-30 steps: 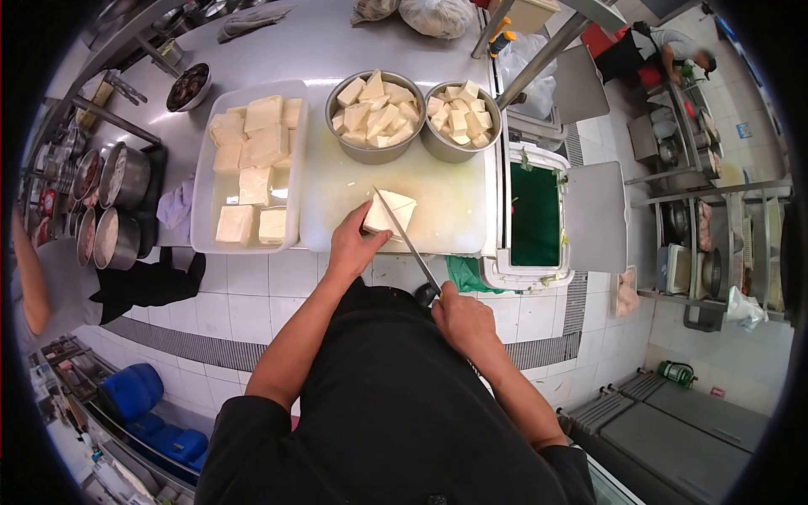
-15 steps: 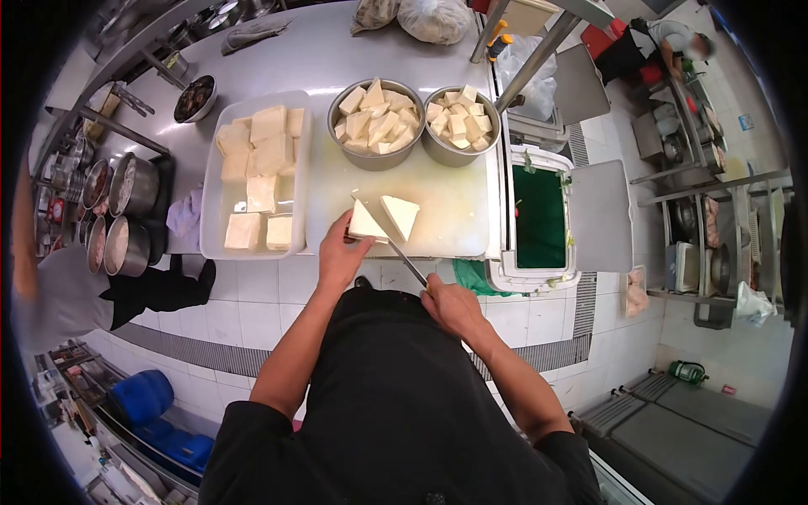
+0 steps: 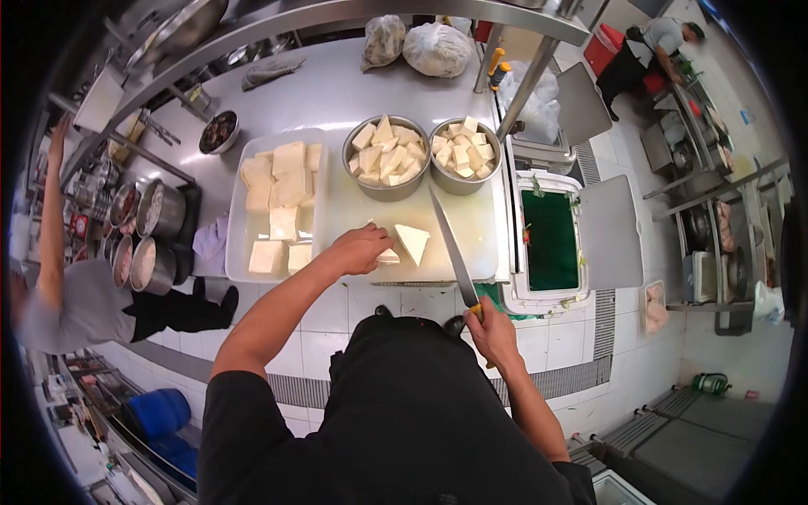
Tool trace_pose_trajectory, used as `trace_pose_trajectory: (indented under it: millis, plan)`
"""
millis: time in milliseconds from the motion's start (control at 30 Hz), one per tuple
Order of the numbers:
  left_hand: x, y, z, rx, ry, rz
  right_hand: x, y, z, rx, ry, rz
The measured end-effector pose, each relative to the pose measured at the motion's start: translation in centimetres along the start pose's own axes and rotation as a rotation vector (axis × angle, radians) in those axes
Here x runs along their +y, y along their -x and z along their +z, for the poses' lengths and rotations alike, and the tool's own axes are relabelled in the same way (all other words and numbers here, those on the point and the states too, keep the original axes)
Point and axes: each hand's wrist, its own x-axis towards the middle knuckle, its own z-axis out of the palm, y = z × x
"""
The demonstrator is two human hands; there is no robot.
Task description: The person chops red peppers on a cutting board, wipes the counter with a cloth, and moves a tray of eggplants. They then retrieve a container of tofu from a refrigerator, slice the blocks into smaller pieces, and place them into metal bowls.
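My left hand [image 3: 364, 250] is closed over a pale tofu piece [image 3: 388, 256] at the front of the white cutting board [image 3: 463, 252]. Just right of it lies a triangular tofu piece [image 3: 412, 242]. My right hand [image 3: 493, 335] grips the yellow handle of a long knife [image 3: 455, 257], its blade raised and pointing away over the board. Two metal pots of cut tofu, the left pot [image 3: 385, 192] and the right pot [image 3: 465, 184], stand behind. A white tub [image 3: 236, 244] with tofu blocks in liquid sits at the left.
An open bin [image 3: 550, 240] with a green inside is right of the board. A metal shelf post [image 3: 530, 88] rises behind it. At far left stands a person [image 3: 84, 307] near several pots; another person [image 3: 652, 50] works at upper right. Plastic bags [image 3: 438, 49] lie at the back.
The knife has left the tofu and swung right and upright with my right hand. My left hand has shifted over the left piece. The head view has moved; the left person's arm is raised.
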Motion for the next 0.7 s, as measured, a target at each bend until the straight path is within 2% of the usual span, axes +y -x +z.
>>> trace_pose_trajectory:
  millis: [100,167,200,267,300,367,467,533,600,700]
  plan:
    - [-0.5,0.4,-0.2,-0.002,0.117,-0.075,1.9,1.3,0.3,0.033,-0.066,0.096]
    - [-1.0,1.1,-0.5,0.143,0.288,-0.229,2.9,2.2,0.6,0.119,-0.124,0.128]
    - [-1.5,1.5,-0.9,0.136,0.276,-0.22,3.5,2.6,0.7,0.122,-0.149,0.149]
    - [-1.9,1.9,-2.6,0.165,0.749,-0.479,4.8,3.3,1.0,0.142,-0.156,0.171]
    - [-2.2,1.4,-3.6,0.162,0.738,-0.47,5.5,3.5,1.2,0.152,-0.152,0.191]
    - [-2.2,0.4,-6.9,0.51,1.065,-0.384,6.4,3.7,1.4,0.145,-0.205,0.218]
    - [-2.5,-4.3,-11.9,0.532,1.027,-0.411,6.3,3.4,0.7,0.118,-0.265,0.266]
    - [-3.8,-7.3,-12.4,0.505,0.99,-0.442,5.8,2.9,0.0,0.07,-0.237,0.266]
    - [-4.3,-9.6,-12.6,0.322,0.771,-0.586,4.9,2.6,-1.0,0.06,-0.215,0.249]
    - [-4.1,-11.0,-12.7,0.349,0.804,-0.614,4.9,2.8,-1.3,0.074,-0.206,0.234]
